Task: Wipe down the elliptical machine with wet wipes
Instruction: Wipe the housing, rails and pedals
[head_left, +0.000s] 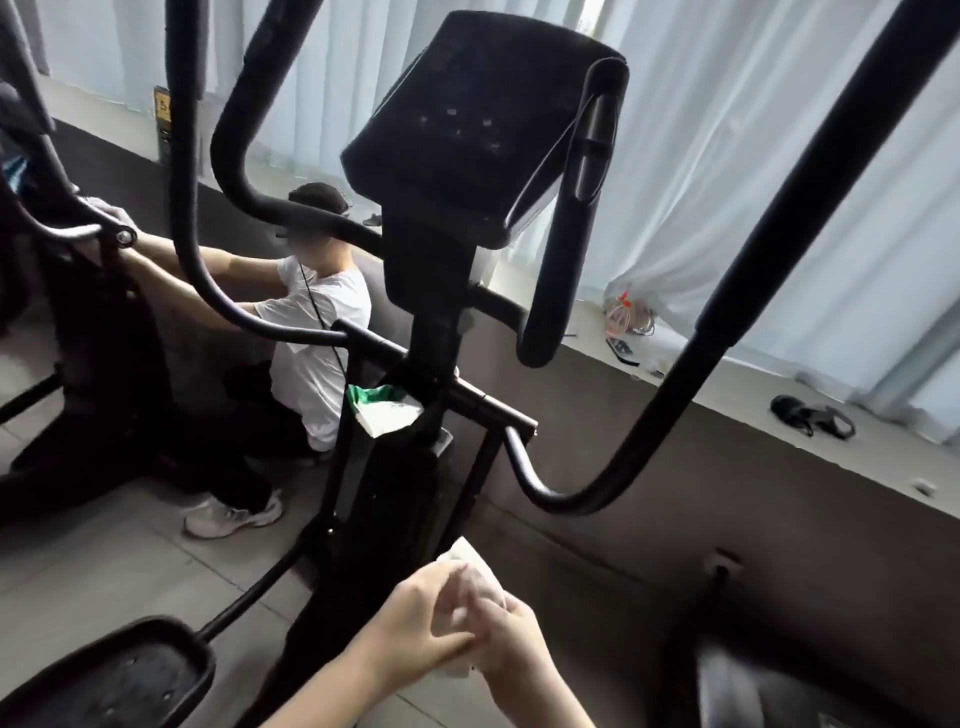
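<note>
Wet wipe (470, 574), white, sits at 6 o'clock, pinched between curled fingers of the left hand (415, 616) and right hand (514, 636); the elliptical machine (467, 135) rises at 12 o'clock.

2 bare hands (426, 608), 2 bare forearms (332, 680)

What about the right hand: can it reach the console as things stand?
Probably yes. Nothing stands between the right hand and the console above it; the post lies left of that path, the handlebar right. Both hands grip the wipe, though, so the left hand should release first.
</note>
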